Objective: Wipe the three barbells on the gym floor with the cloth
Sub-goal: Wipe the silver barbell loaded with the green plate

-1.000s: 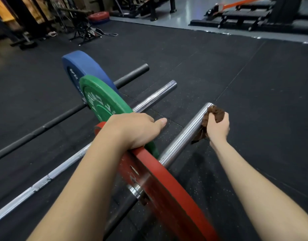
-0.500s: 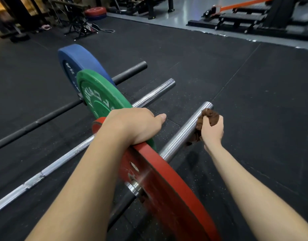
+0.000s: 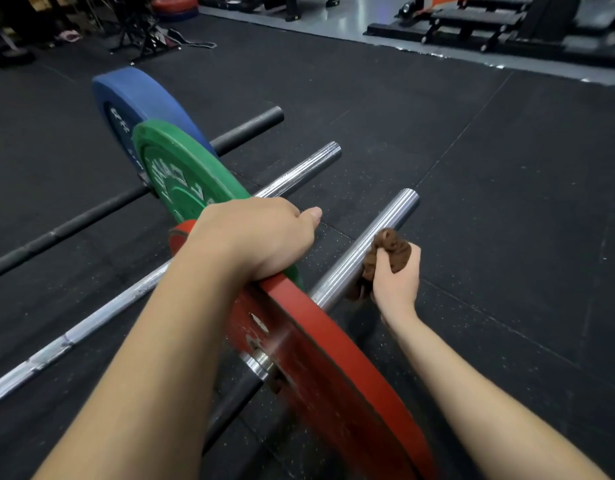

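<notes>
Three barbells lie side by side on the black rubber floor. The nearest carries a red plate [image 3: 334,368], and its chrome sleeve [image 3: 365,244] points away from me. My left hand [image 3: 254,237] grips the top rim of the red plate. My right hand [image 3: 396,282] holds a bunched brown cloth [image 3: 389,251] against the right side of that sleeve, about midway along it. The middle barbell has a green plate [image 3: 181,181] and a chrome sleeve [image 3: 299,171]. The far one has a blue plate [image 3: 139,98] and a black sleeve [image 3: 250,129].
Bare black rubber floor [image 3: 489,202] stretches to the right of the sleeves. Black racks and benches [image 3: 489,22] stand on the grey floor at the back right. A black stand [image 3: 143,32] and stacked plates [image 3: 174,5] are at the back left.
My right hand has slid the cloth back along the near sleeve, from its tip toward the red plate. My left hand has stayed on the plate's rim.
</notes>
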A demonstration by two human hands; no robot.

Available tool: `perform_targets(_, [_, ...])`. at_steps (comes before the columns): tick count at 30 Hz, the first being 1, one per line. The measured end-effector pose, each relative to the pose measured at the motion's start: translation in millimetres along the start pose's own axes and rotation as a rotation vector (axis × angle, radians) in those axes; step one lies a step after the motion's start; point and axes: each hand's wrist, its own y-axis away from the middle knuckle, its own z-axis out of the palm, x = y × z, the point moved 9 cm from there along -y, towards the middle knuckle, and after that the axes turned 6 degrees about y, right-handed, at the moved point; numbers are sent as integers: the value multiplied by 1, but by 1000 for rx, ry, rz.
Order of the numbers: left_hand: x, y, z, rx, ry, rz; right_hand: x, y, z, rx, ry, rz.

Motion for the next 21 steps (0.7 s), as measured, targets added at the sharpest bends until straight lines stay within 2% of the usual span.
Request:
perform_targets(3, [1,2,0,2,6,-9,-3,-20,-6,45,-69,86])
perform_targets(6, [1,2,1,0,2,-13,-2,-4,-4,55,-64,114])
perform_targets(11, [2,2,0,-11,1,-19,16,67,12,-88,-39,58])
perform_targets(14, [2,3,-1,-13,4,-22,21,77,19,-180,-29,41])
perform_targets(21, [2,2,1,-32,-13,-21,4,35,11,-76,-153,70])
